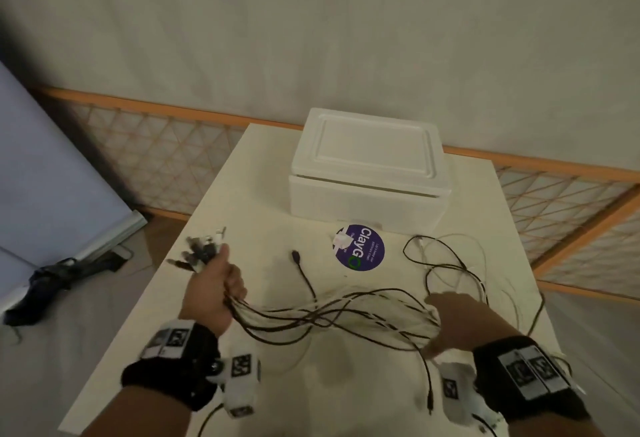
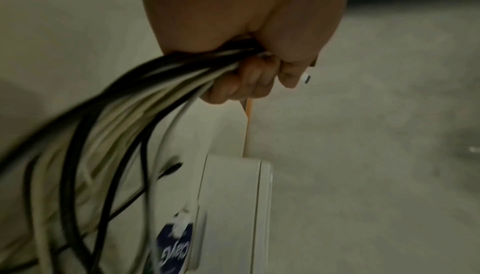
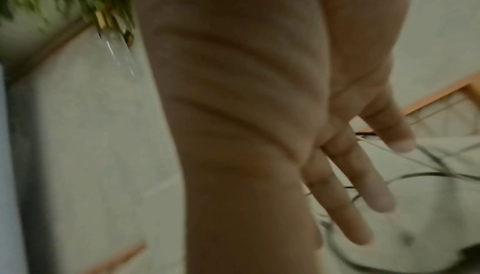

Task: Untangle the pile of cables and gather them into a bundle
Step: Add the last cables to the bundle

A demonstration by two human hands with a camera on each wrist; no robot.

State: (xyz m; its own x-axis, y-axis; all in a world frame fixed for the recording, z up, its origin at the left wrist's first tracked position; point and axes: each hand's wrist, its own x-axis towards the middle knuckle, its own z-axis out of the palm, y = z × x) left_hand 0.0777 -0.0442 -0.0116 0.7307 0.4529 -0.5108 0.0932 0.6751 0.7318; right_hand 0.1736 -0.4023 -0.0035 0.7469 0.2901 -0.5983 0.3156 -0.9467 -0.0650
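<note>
Several black and white cables (image 1: pixel 332 315) stretch across the white table (image 1: pixel 263 166). My left hand (image 1: pixel 218 284) grips them near their plug ends (image 1: pixel 202 251), which stick out past my thumb; in the left wrist view the cables (image 2: pixel 145 97) run out of my closed fist (image 2: pixel 249 77). My right hand (image 1: pixel 450 319) hovers over the strands at the right, with its fingers (image 3: pixel 363 178) straight and spread and nothing in them. More loops (image 1: pixel 450 263) lie loose beyond it. One black cable end (image 1: pixel 296 256) lies apart at the middle.
A closed white foam box (image 1: pixel 367 173) stands at the table's far side. A round purple sticker (image 1: pixel 360 251) lies in front of it. A wood lattice screen (image 1: pixel 166 159) runs behind the table, and a dark umbrella (image 1: pixel 52 280) lies on the floor at left.
</note>
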